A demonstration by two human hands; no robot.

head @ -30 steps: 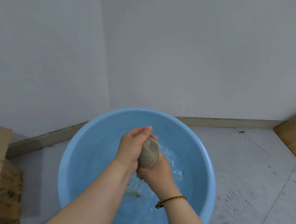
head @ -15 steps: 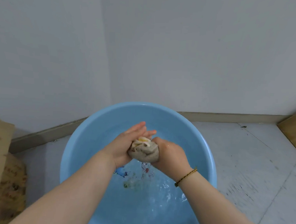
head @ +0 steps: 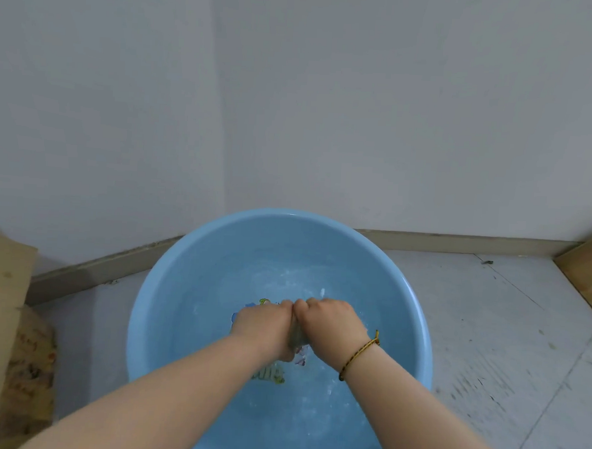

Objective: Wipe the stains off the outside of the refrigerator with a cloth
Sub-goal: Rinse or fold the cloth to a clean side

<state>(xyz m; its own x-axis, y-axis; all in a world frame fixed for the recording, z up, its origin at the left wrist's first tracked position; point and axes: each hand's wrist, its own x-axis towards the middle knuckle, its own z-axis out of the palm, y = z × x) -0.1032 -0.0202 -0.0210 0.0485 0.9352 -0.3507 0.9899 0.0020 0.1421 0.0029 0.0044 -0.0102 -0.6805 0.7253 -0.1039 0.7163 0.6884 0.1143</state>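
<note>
Grip: left hand (head: 265,325) and right hand (head: 332,324) are both fisted tight round the cloth (head: 296,339), knuckles touching, at centre frame. Only a grey sliver of cloth shows between the palms.

Risks, as I judge them: a hard twist this low could slop water over the basin (head: 135,322) rim onto the floor (head: 488,320). A cloth left sopping would streak the refrigerator, which is not in view.

Pose: backs of hands up, wrists dipped. Forearms converge from the lower corners. A cord bracelet (head: 359,354) sits on the right wrist.
</note>
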